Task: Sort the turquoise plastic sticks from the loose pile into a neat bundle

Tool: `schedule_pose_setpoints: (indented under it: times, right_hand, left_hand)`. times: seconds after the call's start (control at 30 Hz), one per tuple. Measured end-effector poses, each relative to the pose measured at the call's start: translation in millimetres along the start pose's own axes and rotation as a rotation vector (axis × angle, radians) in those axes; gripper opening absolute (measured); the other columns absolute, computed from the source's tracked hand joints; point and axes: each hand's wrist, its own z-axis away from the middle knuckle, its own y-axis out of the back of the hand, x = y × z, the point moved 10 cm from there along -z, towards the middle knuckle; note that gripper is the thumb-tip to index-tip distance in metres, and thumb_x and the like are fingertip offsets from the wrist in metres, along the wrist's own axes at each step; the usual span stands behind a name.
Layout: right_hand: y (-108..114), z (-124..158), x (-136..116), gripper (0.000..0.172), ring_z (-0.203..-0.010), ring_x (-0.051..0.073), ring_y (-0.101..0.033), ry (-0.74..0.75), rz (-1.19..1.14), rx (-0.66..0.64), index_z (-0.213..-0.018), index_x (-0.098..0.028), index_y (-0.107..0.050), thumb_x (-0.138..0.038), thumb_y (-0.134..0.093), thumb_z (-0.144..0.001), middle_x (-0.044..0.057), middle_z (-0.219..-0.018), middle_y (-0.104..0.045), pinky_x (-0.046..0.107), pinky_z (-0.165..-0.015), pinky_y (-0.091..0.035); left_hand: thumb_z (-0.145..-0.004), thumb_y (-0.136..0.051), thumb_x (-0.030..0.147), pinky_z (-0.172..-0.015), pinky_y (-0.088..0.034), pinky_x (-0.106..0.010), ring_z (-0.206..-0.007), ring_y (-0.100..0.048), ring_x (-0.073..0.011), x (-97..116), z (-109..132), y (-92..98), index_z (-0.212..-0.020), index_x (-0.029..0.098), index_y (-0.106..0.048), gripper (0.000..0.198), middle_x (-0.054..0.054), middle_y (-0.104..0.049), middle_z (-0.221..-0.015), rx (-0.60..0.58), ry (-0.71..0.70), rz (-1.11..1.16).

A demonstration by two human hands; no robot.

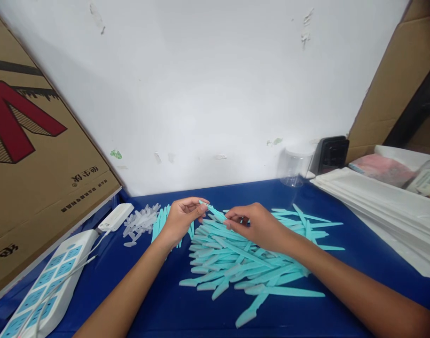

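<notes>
— As left hand [181, 218] and right hand [259, 225] pinch one teal stick [215, 212] at mid-frame, fingers closed on it, what's the risk?
— Slipping: it could vanish into the heap [243, 263] below.

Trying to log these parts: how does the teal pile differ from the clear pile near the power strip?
Colour: the teal pile is opaque turquoise; the clear pile is translucent whitish.
Size: the teal pile is far bigger than the clear pile, with longer pieces.
Contact: the left hand and right hand pinch one teal stick above the teal pile; the clear pile lies untouched.
Both lie loose on the blue tabletop.
</notes>
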Motion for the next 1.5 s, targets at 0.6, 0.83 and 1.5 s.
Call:
schedule_pose_setpoints:
  times: [0.6,0.83,1.5]
  right_hand:
    - [-2.4,-0.8,8.8,0.024,-0.07,0.015,-0.066,-0.074,-0.128,-0.001,-0.095,-0.022,-0.075,-0.037,-0.056,-0.099,0.002,-0.082,-0.075,0.027,-0.064,-0.048]
    - [1.8,-1.2,17.1,0.025,-0.068,0.015,-0.065,-0.114,-0.084,0.001,-0.092,-0.021,-0.075,-0.036,-0.056,-0.099,0.002,-0.08,-0.075,0.028,-0.064,-0.048]
    - [1.4,-0.9,16.4,0.03,-0.062,0.014,-0.061,-0.093,-0.052,-0.034,-0.086,-0.02,-0.074,-0.037,-0.053,-0.1,0.002,-0.072,-0.071,0.028,-0.063,-0.045]
  left_hand:
    - [-0.083,-0.076,0.046,-0.062,-0.05,-0.024,-0.065,-0.062,-0.0144,17.3,-6.5,42.2,-0.088,0.014,-0.077,0.033,-0.005,-0.072,-0.073,-0.004,0.092,-0.219]
    - [-0.067,-0.083,0.055,-0.064,-0.054,-0.028,-0.065,-0.064,-0.0175,-5.8,-8.0,96.1,-0.074,0.015,-0.073,0.042,-0.004,-0.069,-0.068,-0.004,0.335,-0.476]
    - [-0.076,-0.07,0.063,-0.056,-0.045,-0.029,-0.064,-0.068,-0.023,-30.3,-13.7,94.4,-0.129,0.014,-0.06,0.073,-0.002,-0.07,-0.071,0.001,0.25,-0.948]
